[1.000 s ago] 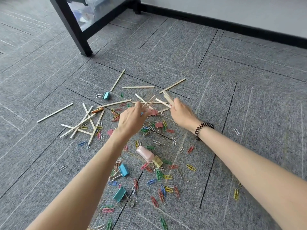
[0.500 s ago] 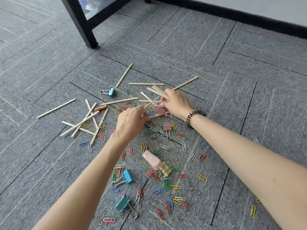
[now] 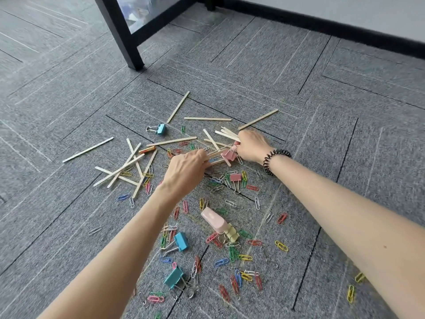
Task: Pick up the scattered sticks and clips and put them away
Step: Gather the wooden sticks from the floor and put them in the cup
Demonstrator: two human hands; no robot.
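Note:
Wooden sticks, coloured paper clips and binder clips lie scattered on grey carpet. My right hand (image 3: pixel 251 145) grips a small bundle of sticks (image 3: pixel 226 134) whose ends fan out to its left. My left hand (image 3: pixel 187 170) pinches the ends of a few sticks (image 3: pixel 217 153) low over the carpet, right beside a pink binder clip (image 3: pixel 228 154). A heap of crossed sticks (image 3: pixel 125 168) lies to the left, and single sticks (image 3: pixel 258 119) lie beyond my hands. Paper clips (image 3: pixel 234 252) are thick in the foreground.
A black table leg (image 3: pixel 123 35) stands at the back left, with a clear plastic box (image 3: pixel 147 10) behind it. A black skirting board (image 3: pixel 345 31) runs along the far wall. Teal binder clips (image 3: pixel 181 241) and a pink one (image 3: pixel 213 219) lie between my forearms.
My right hand has dropped lower and moved left towards the pink binder clip, still holding its bundle. My left hand now pinches sticks close to the carpet.

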